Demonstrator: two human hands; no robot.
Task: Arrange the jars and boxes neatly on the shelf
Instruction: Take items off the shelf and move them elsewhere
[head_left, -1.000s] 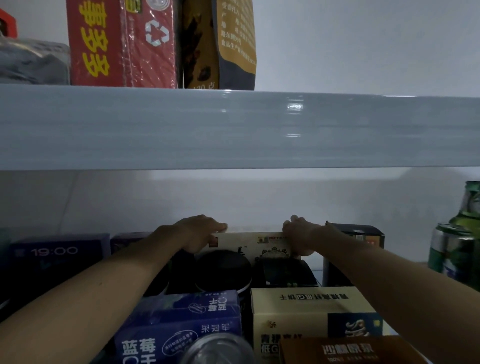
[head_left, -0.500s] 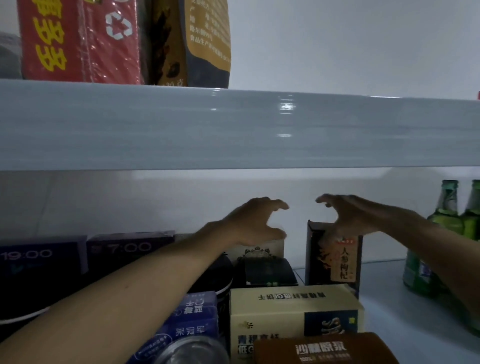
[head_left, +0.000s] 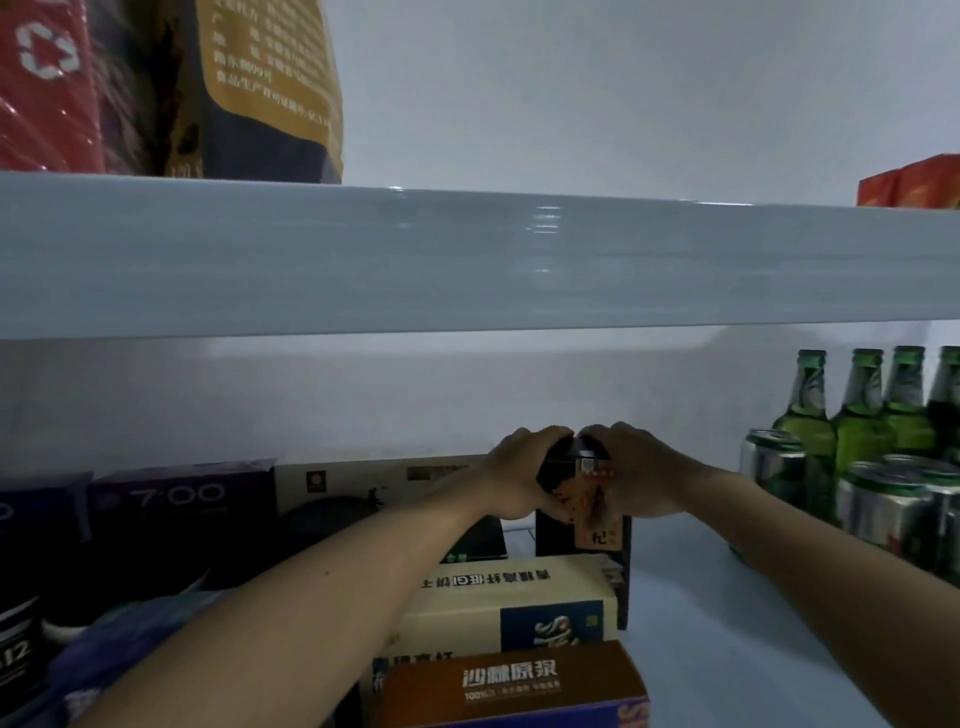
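Note:
A tall black box with an orange label (head_left: 597, 530) stands upright on the lower shelf (head_left: 691, 597), right of centre. My left hand (head_left: 519, 478) grips its top from the left and my right hand (head_left: 631, 473) grips it from the right, covering most of the upper half. In front of it lie a cream box with a blue panel (head_left: 519, 603) and an orange-brown box (head_left: 509, 686). Behind my left arm a long cream box (head_left: 374, 480) stands at the back.
Purple boxes printed 7:00 (head_left: 182, 499) line the back left. Green bottles (head_left: 857, 415) and drink cans (head_left: 883, 509) crowd the right end. The upper shelf board (head_left: 467, 260) hangs low overhead, bearing a red pack (head_left: 47, 88), a dark yellow bag (head_left: 265, 88) and an orange box (head_left: 919, 182).
Both hands left the long cream box at the back, rose open, then moved right and closed round the top of the tall black box. The view shifted right.

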